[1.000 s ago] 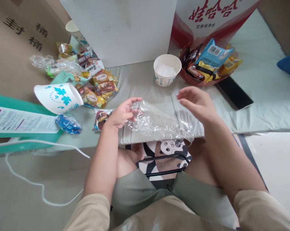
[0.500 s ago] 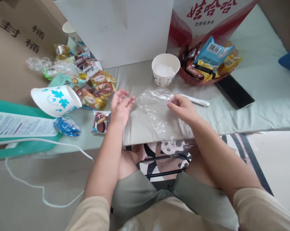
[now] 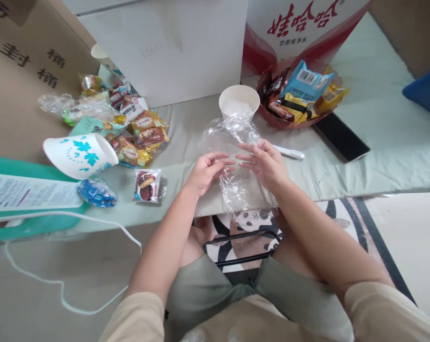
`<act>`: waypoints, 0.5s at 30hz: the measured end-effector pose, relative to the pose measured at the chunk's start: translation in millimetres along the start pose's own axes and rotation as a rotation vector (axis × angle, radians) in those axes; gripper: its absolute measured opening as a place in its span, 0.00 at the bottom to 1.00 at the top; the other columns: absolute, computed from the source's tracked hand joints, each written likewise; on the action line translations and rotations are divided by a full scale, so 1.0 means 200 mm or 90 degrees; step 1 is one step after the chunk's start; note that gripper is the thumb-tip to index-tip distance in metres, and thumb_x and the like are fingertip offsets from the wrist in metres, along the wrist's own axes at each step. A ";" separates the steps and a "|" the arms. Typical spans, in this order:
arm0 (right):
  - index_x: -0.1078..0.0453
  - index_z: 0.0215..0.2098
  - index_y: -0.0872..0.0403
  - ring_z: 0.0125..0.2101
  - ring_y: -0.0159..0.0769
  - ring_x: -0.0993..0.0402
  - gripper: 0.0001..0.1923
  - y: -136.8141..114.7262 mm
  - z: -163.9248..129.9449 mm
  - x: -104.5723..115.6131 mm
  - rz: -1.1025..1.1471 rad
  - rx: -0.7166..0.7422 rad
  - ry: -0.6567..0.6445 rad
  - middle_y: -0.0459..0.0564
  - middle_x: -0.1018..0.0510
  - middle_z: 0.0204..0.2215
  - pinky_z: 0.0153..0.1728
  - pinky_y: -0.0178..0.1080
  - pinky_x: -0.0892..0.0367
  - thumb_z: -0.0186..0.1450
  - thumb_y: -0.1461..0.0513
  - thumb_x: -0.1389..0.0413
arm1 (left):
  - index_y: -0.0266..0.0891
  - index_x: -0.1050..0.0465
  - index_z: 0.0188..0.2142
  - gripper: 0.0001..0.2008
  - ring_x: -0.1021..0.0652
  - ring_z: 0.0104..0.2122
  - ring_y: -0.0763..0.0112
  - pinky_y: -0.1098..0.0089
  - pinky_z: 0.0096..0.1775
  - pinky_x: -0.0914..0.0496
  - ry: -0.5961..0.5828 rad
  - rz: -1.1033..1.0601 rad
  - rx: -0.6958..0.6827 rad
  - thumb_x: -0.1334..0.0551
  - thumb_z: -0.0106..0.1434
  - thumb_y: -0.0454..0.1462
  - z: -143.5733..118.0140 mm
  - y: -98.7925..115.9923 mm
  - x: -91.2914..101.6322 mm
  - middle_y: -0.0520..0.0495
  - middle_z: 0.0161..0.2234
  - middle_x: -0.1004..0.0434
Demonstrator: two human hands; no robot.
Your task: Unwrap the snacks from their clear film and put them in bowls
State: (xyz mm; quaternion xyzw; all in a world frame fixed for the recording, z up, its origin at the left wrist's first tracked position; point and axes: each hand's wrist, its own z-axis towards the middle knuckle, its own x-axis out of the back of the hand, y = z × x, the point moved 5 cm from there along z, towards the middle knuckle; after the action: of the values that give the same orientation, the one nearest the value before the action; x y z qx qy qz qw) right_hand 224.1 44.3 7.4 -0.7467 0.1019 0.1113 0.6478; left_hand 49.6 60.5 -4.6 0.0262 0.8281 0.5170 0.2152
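A crumpled clear plastic bag (image 3: 236,187) spreads over the bed-like padded surface in front of me, hanging past its front edge. My right hand (image 3: 266,164) holds the bag's upper right part between thumb and fingers, other fingers stretched leftward. My left hand (image 3: 205,173) is at the bag's left side, fingers stretched toward the right hand and apart, gripping nothing that I can see. Just beyond the bag stands a paper cup (image 3: 239,102) with whitish clear material inside. A white plastic-looking utensil (image 3: 289,153) lies partly behind my right hand.
A red bowl (image 3: 293,124) of wrapped snacks and a black phone (image 3: 341,137) are at right. Left are snack packets (image 3: 143,135), a tipped paper cup (image 3: 81,154), a blue packet (image 3: 97,192) and a wrapped cookie (image 3: 148,185). A white box (image 3: 165,52) stands behind.
My left hand has moved right to the bag's left side, close to my right hand. The bag's upper part has shifted up against the cup's front. The view has shifted slightly.
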 end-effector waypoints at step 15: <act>0.28 0.46 0.49 0.19 0.30 0.29 0.16 0.03 -0.02 0.02 -0.185 0.041 -0.028 0.41 0.26 0.21 0.22 0.34 0.35 0.63 0.51 0.40 | 0.44 0.29 0.47 0.20 0.21 0.20 0.69 0.72 0.23 0.27 0.006 0.086 -0.042 0.30 0.54 0.40 -0.04 0.04 0.14 0.57 0.21 0.23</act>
State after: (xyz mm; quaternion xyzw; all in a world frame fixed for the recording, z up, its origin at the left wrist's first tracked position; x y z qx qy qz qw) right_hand 226.2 40.4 1.0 -0.7296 -0.0181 0.0290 0.6830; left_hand 19.0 65.5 -3.9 0.0727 0.8077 0.5578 0.1767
